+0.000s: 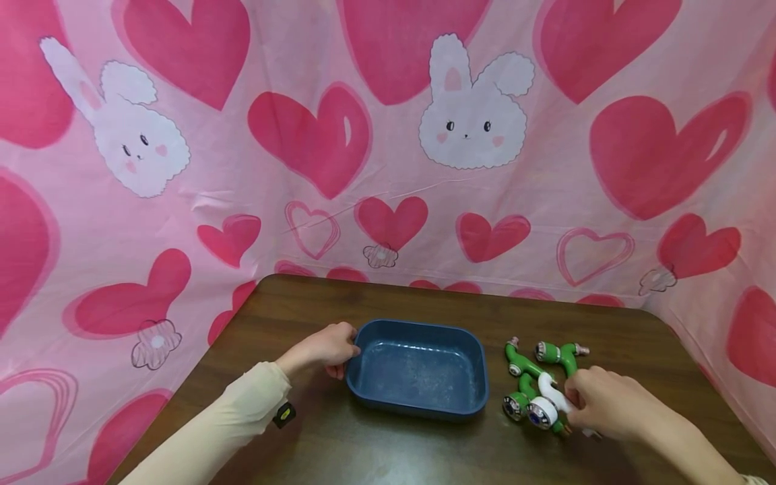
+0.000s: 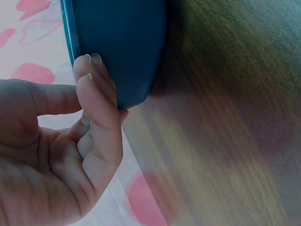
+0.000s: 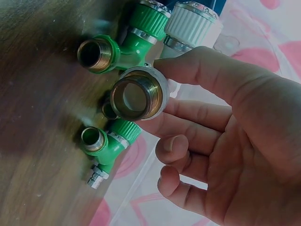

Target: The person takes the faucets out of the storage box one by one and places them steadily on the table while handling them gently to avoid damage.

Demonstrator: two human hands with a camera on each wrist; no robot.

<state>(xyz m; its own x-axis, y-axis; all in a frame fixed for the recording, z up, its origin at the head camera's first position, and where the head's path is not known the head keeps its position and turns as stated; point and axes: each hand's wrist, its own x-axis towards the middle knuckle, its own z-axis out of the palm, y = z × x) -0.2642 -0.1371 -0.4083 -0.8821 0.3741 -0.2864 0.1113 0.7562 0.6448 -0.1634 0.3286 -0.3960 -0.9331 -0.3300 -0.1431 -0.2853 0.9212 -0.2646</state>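
Note:
My left hand [image 1: 332,347] pinches the left end of a blue rectangular dish [image 1: 418,380], which sits on the table. In the left wrist view, the fingers [image 2: 99,103] lie against the dish's outer wall [image 2: 120,47], near the rim. My right hand [image 1: 612,404] holds a white tap [image 1: 545,411] between thumb and fingers. The right wrist view shows its ribbed white knob [image 3: 193,23] and a threaded brass inlet facing the camera. Green taps lie close around it, one [image 1: 526,364] to the left and another [image 1: 548,352] behind. Some overlap, and part of the white tap is hidden by my hand.
The brown wooden table [image 1: 339,444] has rounded far corners. A pink cloth [image 1: 388,168] with hearts and rabbits hangs behind it and at both sides. A small black item [image 1: 283,413] shows at my left wrist.

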